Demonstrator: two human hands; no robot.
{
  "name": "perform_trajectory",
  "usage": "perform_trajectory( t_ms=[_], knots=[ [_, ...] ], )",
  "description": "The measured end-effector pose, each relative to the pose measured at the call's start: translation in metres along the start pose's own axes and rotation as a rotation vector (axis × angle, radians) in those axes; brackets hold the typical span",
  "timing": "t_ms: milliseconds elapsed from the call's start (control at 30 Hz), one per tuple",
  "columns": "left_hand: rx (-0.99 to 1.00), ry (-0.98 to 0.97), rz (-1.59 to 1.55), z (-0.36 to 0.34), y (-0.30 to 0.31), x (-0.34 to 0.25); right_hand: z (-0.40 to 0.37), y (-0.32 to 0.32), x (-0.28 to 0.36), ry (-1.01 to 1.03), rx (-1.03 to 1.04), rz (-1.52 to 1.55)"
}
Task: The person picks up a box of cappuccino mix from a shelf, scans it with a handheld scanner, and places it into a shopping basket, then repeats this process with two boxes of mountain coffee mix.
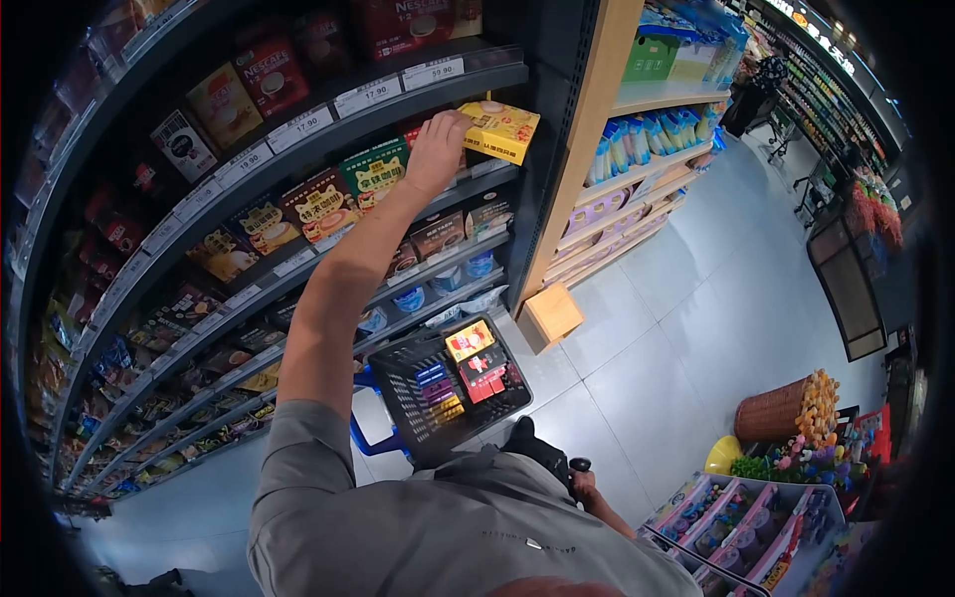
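Note:
My left hand (pixel 438 151) reaches up to the shelf and grips the left end of a yellow box (pixel 502 131) with Chinese lettering. The box sits at a slant at the right end of a shelf row. Beside it stand a green coffee box (pixel 374 174) and a dark red-brown coffee box (pixel 323 206). Low at my right side, my right hand (pixel 587 490) is closed round a dark thing with a rounded black end; most of it is hidden. A black shopping basket (pixel 398 398) with blue handles holds a yellow box (pixel 470 340), a red and black box (pixel 483 374) and several small colored packs.
Above the row, a shelf edge carries price tags (pixel 368 96). A wooden shelf unit (pixel 567 149) with bagged goods adjoins on the right. A small wooden block (pixel 552 316) stands on the floor. Further right are a wicker basket (pixel 771 411) and a display bin (pixel 741 522).

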State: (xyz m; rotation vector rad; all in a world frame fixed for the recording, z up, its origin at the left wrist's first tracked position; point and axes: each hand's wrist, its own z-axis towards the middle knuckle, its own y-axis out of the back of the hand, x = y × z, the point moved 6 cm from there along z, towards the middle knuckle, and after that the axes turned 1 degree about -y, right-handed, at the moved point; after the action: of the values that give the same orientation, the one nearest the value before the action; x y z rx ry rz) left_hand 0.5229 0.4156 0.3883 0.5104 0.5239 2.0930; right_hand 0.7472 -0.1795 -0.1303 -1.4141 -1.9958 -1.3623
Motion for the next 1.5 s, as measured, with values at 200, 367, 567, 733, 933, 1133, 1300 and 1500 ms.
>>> perform_trajectory(
  t_ms=[200, 367, 567, 733, 933, 1133, 1300, 1500],
  knots=[
    [-0.116, -0.019, -0.166, 0.019, 0.055, -0.019, -0.008, -0.002, -0.014, -0.554, -0.049, 0.462],
    [-0.067, 0.260, -0.460, 0.029, 0.122, -0.048, 0.028, 0.022, 0.023, -0.621, -0.356, 0.683],
    [-0.236, 0.841, -1.230, -0.017, 0.154, -0.061, 0.073, 0.092, 0.156, -0.249, -0.474, 0.709],
    [-0.283, 1.167, -1.412, -0.087, 0.150, -0.072, 0.074, 0.135, 0.297, 0.030, -0.415, 0.591],
    [-0.460, 1.306, -1.469, -0.135, 0.146, -0.086, 0.038, 0.125, 0.442, 0.277, -0.272, 0.703],
    [-0.450, 1.397, -1.575, -0.147, 0.151, -0.093, 0.019, 0.106, 0.503, 0.361, -0.144, 0.857],
    [-0.457, 1.436, -1.558, -0.161, 0.151, -0.086, 0.014, 0.099, 0.517, 0.385, -0.127, 0.909],
    [-0.398, 1.421, -1.597, -0.168, 0.147, -0.085, 0.021, 0.088, 0.528, 0.384, -0.021, 1.045]
  ],
)
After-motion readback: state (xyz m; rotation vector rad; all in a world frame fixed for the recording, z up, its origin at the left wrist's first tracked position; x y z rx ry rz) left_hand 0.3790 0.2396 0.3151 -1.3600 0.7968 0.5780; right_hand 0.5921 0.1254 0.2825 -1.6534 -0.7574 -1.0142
